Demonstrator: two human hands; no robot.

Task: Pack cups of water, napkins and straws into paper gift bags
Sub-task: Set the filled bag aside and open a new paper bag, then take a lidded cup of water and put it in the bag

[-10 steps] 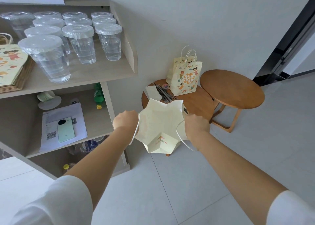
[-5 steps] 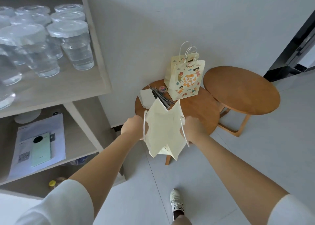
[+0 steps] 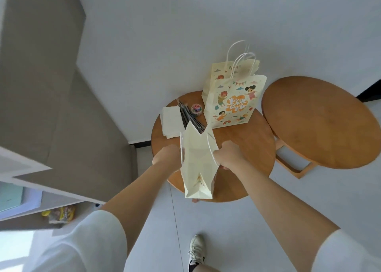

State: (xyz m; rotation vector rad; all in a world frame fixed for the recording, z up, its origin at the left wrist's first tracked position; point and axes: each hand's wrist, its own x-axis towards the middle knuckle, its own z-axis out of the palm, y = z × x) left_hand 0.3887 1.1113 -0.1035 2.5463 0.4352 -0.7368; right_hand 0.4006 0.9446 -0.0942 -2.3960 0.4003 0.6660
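**Open paper bag held narrow over the round worktop**

Both hands hold one cream paper bag point(image 3: 197, 160) above the near half of the round worktop point(image 3: 247, 146). The left hand point(image 3: 167, 158) grips the bag's left side and the right hand point(image 3: 228, 157) grips its right side. The fingers of both curl in against the paper beside the white cord handles. Only the backs of the hands show, so the fingertips themselves are hidden.

The bag's long axis runs away from the person across the worktop. Its folded base is the near end and hangs past the worktop's near edge in this view. Its peaked mouth is the far end and points toward the back of the worktop. The sides are drawn in, so the bag looks tall and slim. A strip of colour print shows low down by the base. I cannot tell whether the base touches anything.

At the worktop's back left lies a stack of white napkins point(image 3: 171, 121). Dark straws point(image 3: 188, 115) lie just beside it, their near ends hidden behind the bag's mouth. A little tub point(image 3: 196, 109) of coloured bits sits at the back, next to the straws. On the back right stand two printed bags point(image 3: 233, 100), upright, handles up, one behind the other.

A second round table point(image 3: 321, 123) stands just right of the worktop, and a shelf unit point(image 3: 41, 86) stands left of it. A shoe point(image 3: 196, 251) is on the floor point(image 3: 257, 220) on the worktop's near side.
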